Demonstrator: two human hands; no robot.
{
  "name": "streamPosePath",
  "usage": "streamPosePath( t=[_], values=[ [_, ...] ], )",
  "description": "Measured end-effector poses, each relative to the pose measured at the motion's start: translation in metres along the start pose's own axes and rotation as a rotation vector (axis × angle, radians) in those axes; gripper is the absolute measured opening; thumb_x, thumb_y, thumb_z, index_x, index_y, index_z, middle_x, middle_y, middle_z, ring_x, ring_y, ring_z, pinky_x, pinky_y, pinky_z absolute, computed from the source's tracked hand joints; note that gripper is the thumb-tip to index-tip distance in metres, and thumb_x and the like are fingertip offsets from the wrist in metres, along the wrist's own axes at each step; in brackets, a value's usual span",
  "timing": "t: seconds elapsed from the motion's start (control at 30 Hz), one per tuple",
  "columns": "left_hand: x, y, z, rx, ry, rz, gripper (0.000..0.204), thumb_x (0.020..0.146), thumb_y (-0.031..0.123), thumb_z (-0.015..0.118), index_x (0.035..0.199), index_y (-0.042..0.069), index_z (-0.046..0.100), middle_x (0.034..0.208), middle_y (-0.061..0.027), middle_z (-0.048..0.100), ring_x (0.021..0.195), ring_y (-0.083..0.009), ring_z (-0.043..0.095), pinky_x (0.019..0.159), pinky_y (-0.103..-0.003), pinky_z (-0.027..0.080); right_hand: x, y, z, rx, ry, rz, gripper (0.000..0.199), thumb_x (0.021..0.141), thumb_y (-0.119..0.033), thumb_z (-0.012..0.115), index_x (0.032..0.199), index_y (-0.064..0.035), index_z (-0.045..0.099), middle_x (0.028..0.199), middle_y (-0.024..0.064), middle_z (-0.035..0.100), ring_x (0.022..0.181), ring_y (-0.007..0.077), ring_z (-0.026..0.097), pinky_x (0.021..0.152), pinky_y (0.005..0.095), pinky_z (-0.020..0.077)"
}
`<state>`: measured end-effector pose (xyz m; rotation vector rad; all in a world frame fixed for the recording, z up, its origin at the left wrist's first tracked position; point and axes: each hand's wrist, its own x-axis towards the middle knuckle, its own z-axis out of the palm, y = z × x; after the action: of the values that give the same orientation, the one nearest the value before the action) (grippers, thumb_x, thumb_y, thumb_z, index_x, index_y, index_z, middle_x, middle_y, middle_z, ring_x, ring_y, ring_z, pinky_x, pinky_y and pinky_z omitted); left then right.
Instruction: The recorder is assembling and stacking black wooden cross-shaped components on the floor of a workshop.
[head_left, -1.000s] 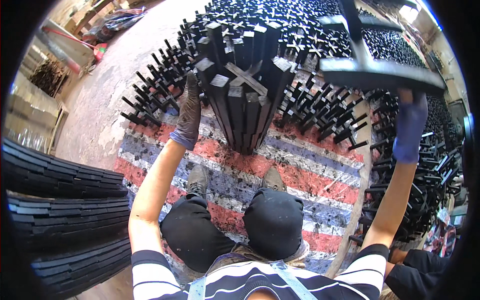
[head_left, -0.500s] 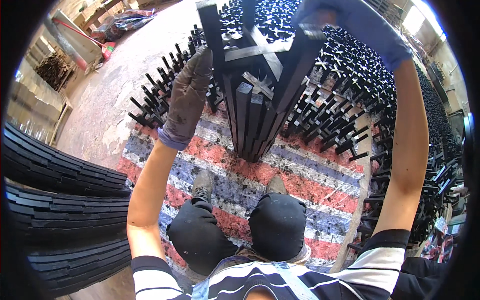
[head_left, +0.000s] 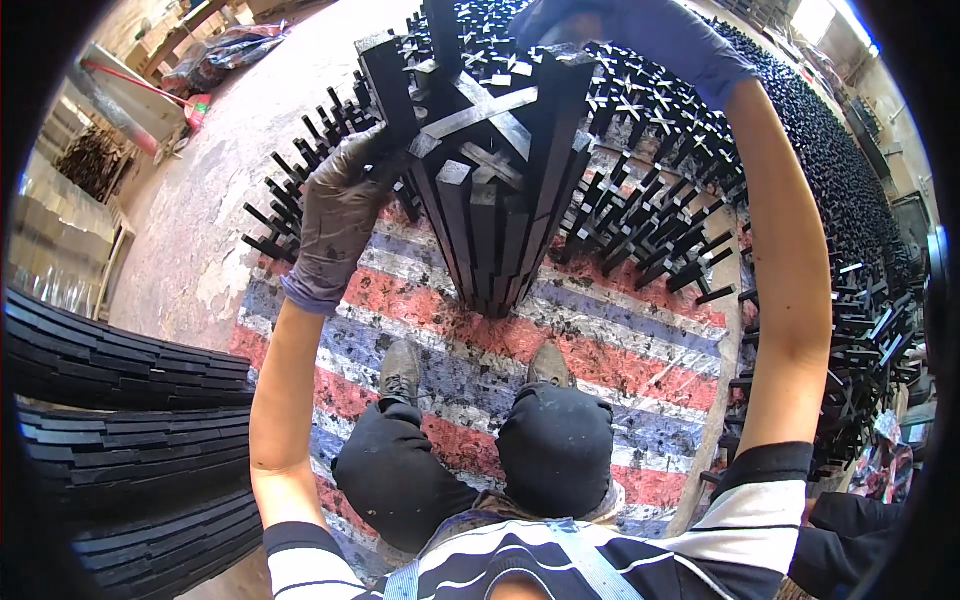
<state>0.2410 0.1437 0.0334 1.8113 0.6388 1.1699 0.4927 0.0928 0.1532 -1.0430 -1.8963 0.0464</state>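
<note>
A tall stack of nested black wooden stands (head_left: 487,235) rises in front of my feet. The uppermost stand has upright square legs and a pale-edged cross brace (head_left: 480,112). My left hand (head_left: 345,200), in a dirty grey-purple glove, is closed round the stack's left side, at a leg (head_left: 385,85) of the top stand. Above the stack's far right leg (head_left: 562,95), my right hand (head_left: 610,25) reaches over in a blue-purple glove. Its fingers are smeared by motion at the top edge, so their grip is unclear.
Many black cross-braced stands (head_left: 640,235) crowd the floor ahead and to the right. Long stacks of black pieces (head_left: 140,440) lie at my left. Striped red, white and blue sheeting (head_left: 450,400) covers the floor under my shoes. A red dustpan (head_left: 197,110) stands far left.
The top stand has tilted or shifted left and nearer, showing more of its cross brace. My left hand moved slightly left and down with it; my right hand moved left across the far side.
</note>
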Motion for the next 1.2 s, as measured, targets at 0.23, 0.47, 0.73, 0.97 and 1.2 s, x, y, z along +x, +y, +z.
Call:
streamPosePath(
  t=[0.23, 0.47, 0.73, 0.97, 1.2],
  values=[
    [-0.005, -0.004, 0.014, 0.058, 0.029, 0.009, 0.028, 0.087, 0.003, 0.05, 0.115, 0.0, 0.053, 0.102, -0.0061, 0.06, 0.085, -0.0105, 0.056, 0.072, -0.021, 0.046, -0.029, 0.048, -0.011, 0.008, 0.163, 0.071, 0.049, 0.084, -0.015, 0.054, 0.129, -0.0057, 0.038, 0.117, 0.0087, 0.054, 0.104, 0.0169, 0.051, 0.089, 0.0281, 0.0408],
    [-0.019, 0.0, 0.017, 0.085, 0.171, -0.116, 0.035, 0.087, 0.006, 0.049, 0.122, 0.0, 0.048, 0.115, -0.0064, 0.054, 0.096, -0.0121, 0.053, 0.081, -0.025, 0.043, -0.149, 0.126, -0.068, 0.013, 0.252, 0.329, 0.052, 0.083, -0.018, 0.056, 0.13, -0.0052, 0.037, 0.118, 0.0085, 0.053, 0.104, 0.0161, 0.052, 0.087, 0.0267, 0.0432],
    [-0.035, -0.018, 0.015, 0.203, 0.214, -0.128, 0.035, 0.089, 0.011, 0.046, 0.123, 0.0, 0.047, 0.123, -0.0092, 0.048, 0.11, -0.0172, 0.046, 0.094, -0.031, 0.034, -0.471, 0.183, -0.094, -1.141, 0.456, 1.549, 0.08, 0.051, -0.019, 0.073, 0.122, -0.0023, 0.04, 0.113, 0.0245, 0.05, 0.104, 0.0339, 0.05, 0.086, 0.0389, 0.0431],
    [-0.051, -0.025, -0.008, -0.019, 0.244, -0.151, 0.042, 0.088, 0.009, 0.045, 0.129, 0.0, 0.037, 0.13, -0.0114, 0.041, 0.119, -0.0196, 0.039, 0.1, -0.033, 0.029, -0.54, 0.191, -0.096, -0.756, 0.563, 1.554, 0.126, 0.043, -0.006, 0.081, 0.139, -0.0098, -0.001, 0.142, 0.0243, -0.005, 0.134, 0.0311, 0.006, 0.105, 0.0307, 0.0209],
    [-0.049, -0.031, -0.003, 0.007, 0.312, -0.148, 0.04, 0.089, 0.008, 0.043, 0.128, -0.001, 0.039, 0.13, -0.0108, 0.042, 0.118, -0.0188, 0.04, 0.101, -0.033, 0.029, -0.604, 0.224, -0.103, -0.651, 0.578, 1.454, 0.024, 0.06, -0.009, 0.073, 0.079, -0.0004, 0.061, 0.079, 0.015, 0.061, 0.07, 0.0224, 0.058, 0.064, 0.0338, 0.0468]
  ],
)
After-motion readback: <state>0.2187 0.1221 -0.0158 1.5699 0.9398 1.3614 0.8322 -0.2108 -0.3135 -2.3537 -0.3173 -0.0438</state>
